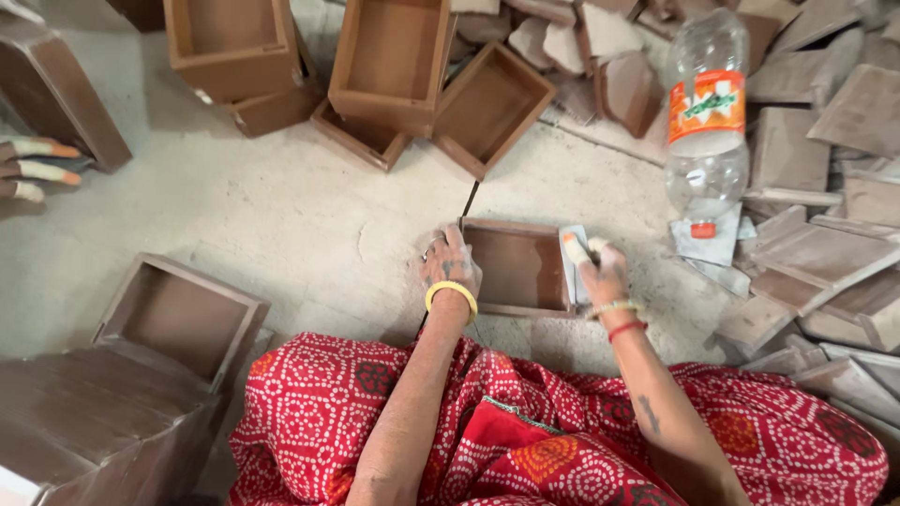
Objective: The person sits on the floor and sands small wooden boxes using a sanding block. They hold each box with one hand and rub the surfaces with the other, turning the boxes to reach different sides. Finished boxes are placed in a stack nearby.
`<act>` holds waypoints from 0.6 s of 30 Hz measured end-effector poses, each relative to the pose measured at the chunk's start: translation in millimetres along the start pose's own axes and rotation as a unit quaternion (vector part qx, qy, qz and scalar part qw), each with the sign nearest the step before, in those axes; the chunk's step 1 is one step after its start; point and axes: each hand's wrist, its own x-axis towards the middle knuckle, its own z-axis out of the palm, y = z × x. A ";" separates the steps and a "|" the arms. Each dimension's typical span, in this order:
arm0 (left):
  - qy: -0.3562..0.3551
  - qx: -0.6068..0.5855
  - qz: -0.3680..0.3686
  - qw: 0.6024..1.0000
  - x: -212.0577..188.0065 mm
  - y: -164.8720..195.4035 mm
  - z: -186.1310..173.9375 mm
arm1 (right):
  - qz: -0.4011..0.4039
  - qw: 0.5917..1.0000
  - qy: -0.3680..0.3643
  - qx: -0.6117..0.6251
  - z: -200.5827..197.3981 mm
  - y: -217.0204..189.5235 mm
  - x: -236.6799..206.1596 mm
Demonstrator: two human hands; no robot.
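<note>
On the floor, left hand [451,267] steadying wooden box [518,269], right hand [600,272] pinching sandpaper [574,258].

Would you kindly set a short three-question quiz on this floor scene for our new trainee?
1. True or false: the left hand rests on the left edge of the small wooden box.
2. What does the right hand press against the box's right side? A) a brush B) a pale folded sheet C) a hammer
3. Fill in: the clear plastic bottle lies on the floor to the box's upper ____.

Key: 1 true. 2 B, the pale folded sheet; whether it is sandpaper or cloth cannot be told. 3 right.
</note>
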 end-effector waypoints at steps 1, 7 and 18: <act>-0.013 -0.006 -0.008 1.000 0.7 1.0 -0.9 | -0.017 0.999 0.007 -0.040 0.2 -0.7 6.2; -0.023 -0.006 0.003 1.000 5.8 -3.3 6.9 | -0.028 0.999 0.013 -0.043 -7.5 4.7 -58.2; -0.051 -0.046 0.100 0.993 53.4 34.1 -27.6 | -0.001 0.980 -0.197 -0.040 -17.7 3.2 -122.2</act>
